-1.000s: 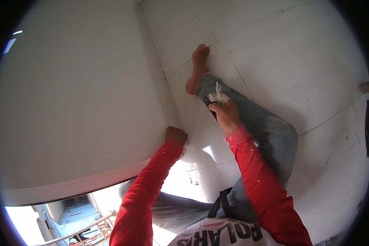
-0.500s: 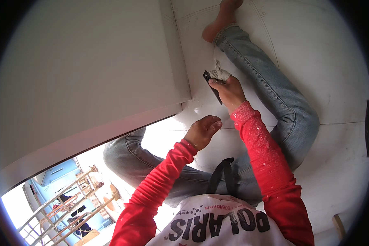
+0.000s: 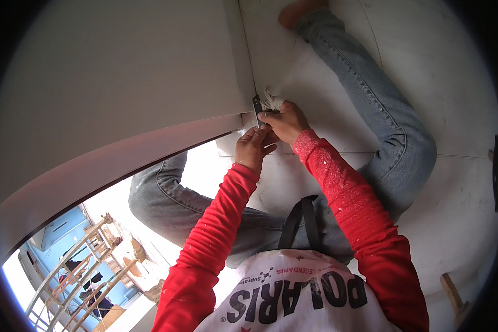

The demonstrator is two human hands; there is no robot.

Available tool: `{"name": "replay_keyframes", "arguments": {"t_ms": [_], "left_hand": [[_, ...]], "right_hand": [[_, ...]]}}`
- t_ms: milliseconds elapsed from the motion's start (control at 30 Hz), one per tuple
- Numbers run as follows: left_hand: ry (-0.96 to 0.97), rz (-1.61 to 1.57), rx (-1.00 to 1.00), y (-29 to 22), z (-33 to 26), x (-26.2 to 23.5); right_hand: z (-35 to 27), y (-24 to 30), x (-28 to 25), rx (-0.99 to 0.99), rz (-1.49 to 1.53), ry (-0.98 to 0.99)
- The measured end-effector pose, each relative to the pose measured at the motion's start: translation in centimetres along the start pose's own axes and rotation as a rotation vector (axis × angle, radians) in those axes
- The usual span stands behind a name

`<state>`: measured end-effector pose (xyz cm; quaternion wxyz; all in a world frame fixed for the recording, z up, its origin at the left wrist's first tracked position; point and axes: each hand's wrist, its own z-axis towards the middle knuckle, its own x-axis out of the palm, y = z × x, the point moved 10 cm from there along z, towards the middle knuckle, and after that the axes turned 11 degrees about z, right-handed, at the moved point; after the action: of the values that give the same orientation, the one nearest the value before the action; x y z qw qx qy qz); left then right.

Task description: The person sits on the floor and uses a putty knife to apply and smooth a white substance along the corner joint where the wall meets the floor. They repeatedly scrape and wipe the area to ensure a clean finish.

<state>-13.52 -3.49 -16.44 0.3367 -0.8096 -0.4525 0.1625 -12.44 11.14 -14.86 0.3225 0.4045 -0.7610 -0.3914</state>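
In the fingers of my right hand (image 3: 287,120) is a black flat tool (image 3: 257,104), a narrow dark strip with small holes near its upper end. A crumpled whitish cloth (image 3: 271,98) is bunched behind it in the same hand. My left hand (image 3: 252,148) is closed, its thumb and fingertips pinching at the tool's lower end. Both hands meet just beside the corner of a large pale panel (image 3: 149,72). The fingers hide the tool's lower edge.
My legs in jeans (image 3: 398,138) spread around the white floor (image 3: 459,193) where I sit. Beyond the panel's dark lower edge, at lower left, wooden scaffolding (image 3: 88,254) stands by a blue wall (image 3: 63,229). A wooden piece (image 3: 451,290) lies at lower right.
My right hand has moved left and nearer with the black flat tool, which now stands more upright. My left hand has moved up to it and closed at its lower end.
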Motion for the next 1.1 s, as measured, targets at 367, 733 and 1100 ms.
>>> {"name": "replay_keyframes", "arguments": {"t_ms": [367,733,1100], "left_hand": [[-0.261,0.173,0.177,-3.8,-0.9,-2.2],[-0.376,0.292,0.434,-6.1,-3.7,-3.7],[-0.547,1.075,0.886,-10.1,-9.3,-0.2]], "right_hand": [[-2.3,4.1,-0.4,-0.334,-0.078,-0.253],[-3.6,4.5,2.8,-0.322,-0.278,-0.275],[-4.7,6.4,4.2,-0.461,-0.403,-0.263]]}}
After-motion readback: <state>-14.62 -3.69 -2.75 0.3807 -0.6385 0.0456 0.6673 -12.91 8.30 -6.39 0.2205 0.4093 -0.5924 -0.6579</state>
